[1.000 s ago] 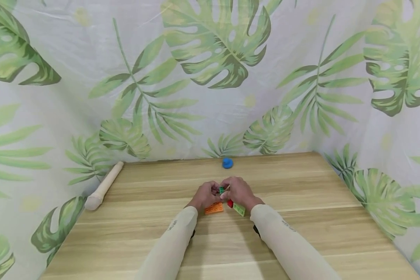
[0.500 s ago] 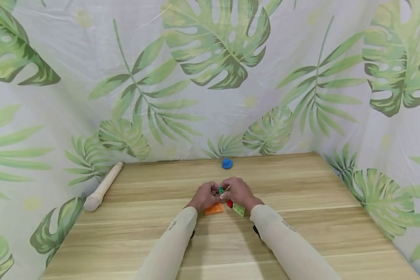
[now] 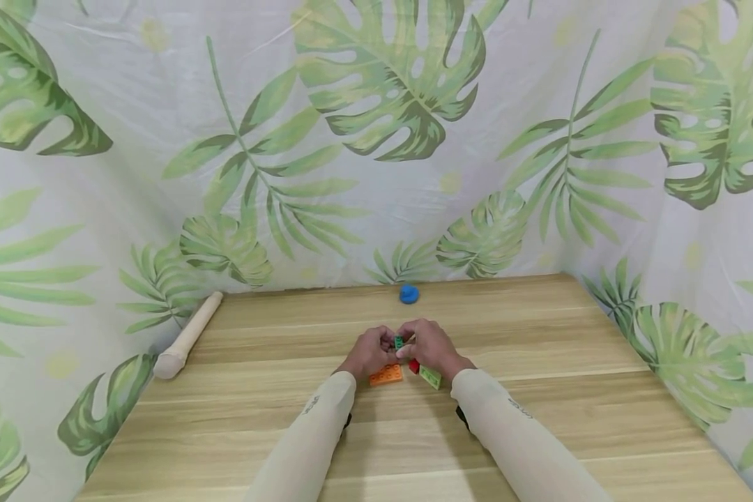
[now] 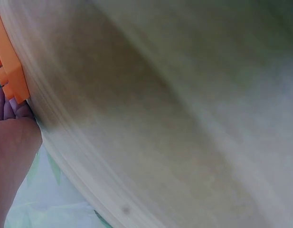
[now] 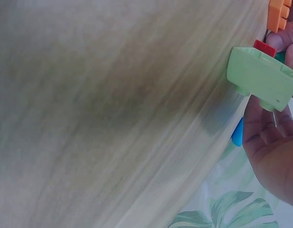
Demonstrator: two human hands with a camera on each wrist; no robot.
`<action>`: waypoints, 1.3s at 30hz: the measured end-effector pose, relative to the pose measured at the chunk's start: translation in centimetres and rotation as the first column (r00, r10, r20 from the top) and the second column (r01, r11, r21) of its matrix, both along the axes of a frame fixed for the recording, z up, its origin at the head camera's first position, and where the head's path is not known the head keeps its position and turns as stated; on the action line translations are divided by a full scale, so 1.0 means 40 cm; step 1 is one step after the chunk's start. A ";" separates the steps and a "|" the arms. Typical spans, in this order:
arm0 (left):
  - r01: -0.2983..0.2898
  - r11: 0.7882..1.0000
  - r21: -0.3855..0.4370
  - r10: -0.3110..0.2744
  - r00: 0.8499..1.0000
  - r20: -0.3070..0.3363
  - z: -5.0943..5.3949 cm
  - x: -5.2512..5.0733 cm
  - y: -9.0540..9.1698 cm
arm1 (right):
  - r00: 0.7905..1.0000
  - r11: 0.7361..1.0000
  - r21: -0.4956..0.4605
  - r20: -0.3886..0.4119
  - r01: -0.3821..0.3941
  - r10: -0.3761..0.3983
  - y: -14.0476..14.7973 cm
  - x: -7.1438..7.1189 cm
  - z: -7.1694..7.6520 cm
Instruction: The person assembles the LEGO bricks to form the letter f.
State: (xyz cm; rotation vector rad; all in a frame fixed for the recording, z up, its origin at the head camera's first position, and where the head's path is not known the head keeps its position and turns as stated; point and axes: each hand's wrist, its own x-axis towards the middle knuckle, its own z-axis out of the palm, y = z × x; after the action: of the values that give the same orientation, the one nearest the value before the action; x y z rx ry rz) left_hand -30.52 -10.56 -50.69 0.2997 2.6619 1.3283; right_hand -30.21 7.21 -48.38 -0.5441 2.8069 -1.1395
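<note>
Wooden table [image 3: 213, 418], left hand [image 3: 370, 351] and right hand [image 3: 433, 344] gripping one green block [image 3: 398, 341], three other blocks [image 3: 385, 376] [image 3: 414, 367] [image 3: 431, 378] nearby

A small green block [image 3: 399, 342] is being held; nearby, an orange studded block [image 3: 385, 375], a red block [image 3: 414, 366] and a light-green block [image 3: 430, 377] are being supported by the table [image 3: 539, 335].

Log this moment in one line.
left hand: grips green block | right hand: grips green block | table: orange brick, red block, light-green brick | blue toy: near far edge
</note>
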 end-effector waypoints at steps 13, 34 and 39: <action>-0.008 1.000 0.009 0.008 1.000 0.026 -0.002 0.002 -0.005 | 1.000 0.998 -0.058 0.009 0.020 -0.019 -0.004 0.003 -0.011; 0.025 1.000 0.010 -0.025 1.000 0.016 -0.008 0.007 -0.008 | 0.999 0.998 -0.060 0.029 -0.034 0.036 0.009 0.024 -0.019; 0.016 1.000 0.012 -0.016 1.000 0.023 -0.006 0.002 -0.008 | 0.998 0.999 0.001 -0.046 -0.051 0.051 0.011 0.053 -0.015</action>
State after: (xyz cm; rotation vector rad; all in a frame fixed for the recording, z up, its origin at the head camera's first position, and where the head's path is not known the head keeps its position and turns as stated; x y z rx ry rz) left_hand -30.42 -10.89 -50.95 0.3042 2.6279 1.3357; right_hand -28.10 7.66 -48.98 -0.6457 2.8142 -1.1316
